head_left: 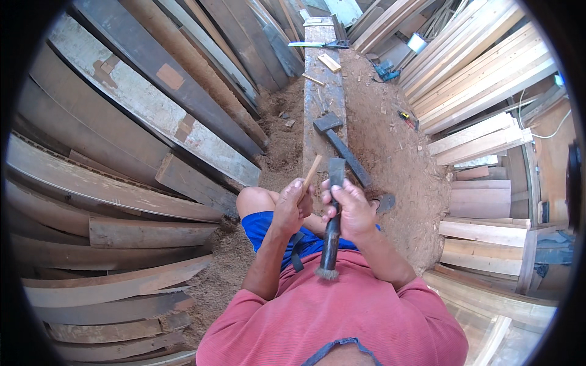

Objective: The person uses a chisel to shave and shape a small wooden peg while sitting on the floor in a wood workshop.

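Between the fingers of my left hand (292,204) is a thin strip of wood (313,171), its end pointing up and away from me. My right hand (351,210) is wrapped round a wood chisel (331,238); the wide flat blade points away, and the dark handle with its frayed end points back at my chest. The two hands are close together but apart, above my lap. Just beyond them, a mallet (342,146) with a dark block head lies on a long narrow plank bench (314,110).
Farther along the bench lie a handsaw (318,44), a small wood block (329,62) and a thin stick (314,79). A teal power tool (384,70) rests on the sawdust-covered floor (397,165) at right. Boards (146,116) lean at left; stacked lumber (482,67) stands at right.
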Action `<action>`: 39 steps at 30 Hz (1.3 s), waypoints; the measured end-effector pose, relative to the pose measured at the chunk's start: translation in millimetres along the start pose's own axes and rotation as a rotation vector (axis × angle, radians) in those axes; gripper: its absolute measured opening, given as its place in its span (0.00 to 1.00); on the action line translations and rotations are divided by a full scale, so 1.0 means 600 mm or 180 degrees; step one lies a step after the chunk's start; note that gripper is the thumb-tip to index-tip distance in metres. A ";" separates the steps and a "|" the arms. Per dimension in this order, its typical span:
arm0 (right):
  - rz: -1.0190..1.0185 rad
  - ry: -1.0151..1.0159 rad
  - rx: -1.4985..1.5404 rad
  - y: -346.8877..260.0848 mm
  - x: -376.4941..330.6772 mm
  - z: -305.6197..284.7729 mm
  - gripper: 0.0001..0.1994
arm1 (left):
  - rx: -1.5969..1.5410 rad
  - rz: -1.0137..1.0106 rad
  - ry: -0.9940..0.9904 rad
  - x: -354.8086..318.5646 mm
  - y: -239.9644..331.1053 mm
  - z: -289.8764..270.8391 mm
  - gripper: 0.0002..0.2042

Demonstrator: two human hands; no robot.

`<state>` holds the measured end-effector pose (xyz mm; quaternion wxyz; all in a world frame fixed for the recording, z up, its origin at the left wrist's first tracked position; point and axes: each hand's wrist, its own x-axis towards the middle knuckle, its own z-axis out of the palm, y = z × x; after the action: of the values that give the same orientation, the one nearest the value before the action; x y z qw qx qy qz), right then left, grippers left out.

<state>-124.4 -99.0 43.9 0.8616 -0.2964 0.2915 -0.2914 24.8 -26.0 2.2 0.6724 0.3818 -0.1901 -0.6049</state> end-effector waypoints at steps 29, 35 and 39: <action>0.0895 -0.0423 0.0596 0.012 -0.027 0.093 0.06 | 0.0614 0.0175 0.0635 -0.003 0.040 0.023 0.17; 0.0838 -0.0533 0.0238 0.025 -0.067 0.091 0.06 | 0.2242 0.0864 0.0251 -0.051 0.050 0.038 0.20; 0.0629 -0.0325 0.0263 -0.008 -0.088 0.097 0.07 | 0.3509 0.1118 -0.0151 -0.094 0.002 -0.007 0.19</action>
<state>-121.3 -46.9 102.8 0.9113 -0.2448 0.2627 -0.2013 17.6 29.2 12.2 0.4601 0.6247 -0.5527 -0.3043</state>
